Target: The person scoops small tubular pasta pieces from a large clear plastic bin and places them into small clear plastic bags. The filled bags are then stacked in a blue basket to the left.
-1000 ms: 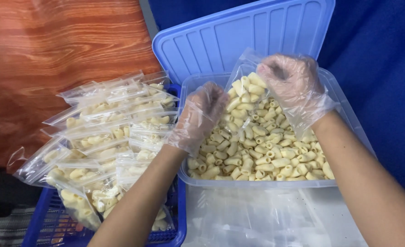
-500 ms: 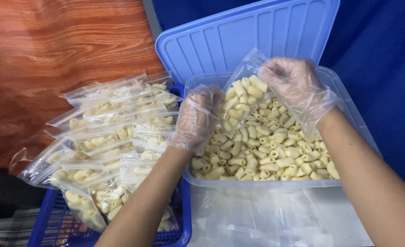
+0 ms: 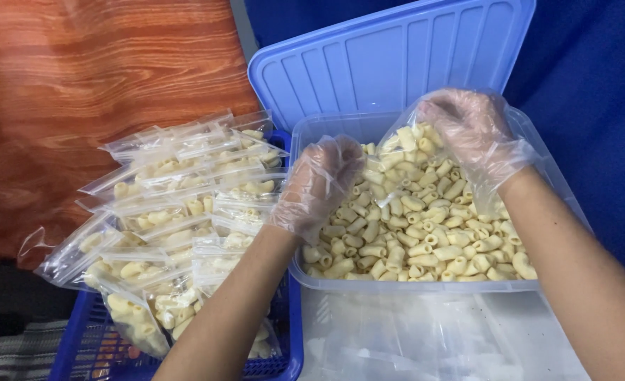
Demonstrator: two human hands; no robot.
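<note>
Left hand point(image 3: 317, 185) lower into pasta point(image 3: 425, 226)

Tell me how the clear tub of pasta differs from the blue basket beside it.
The clear tub has solid see-through walls; the blue basket is coloured, with slotted walls. The tub holds loose pasta pieces; the basket holds pasta already packed in small clear bags. Both gloved hands, left hand and right hand, are over the tub, none over the basket. Both hold the same pale short pasta.
</note>
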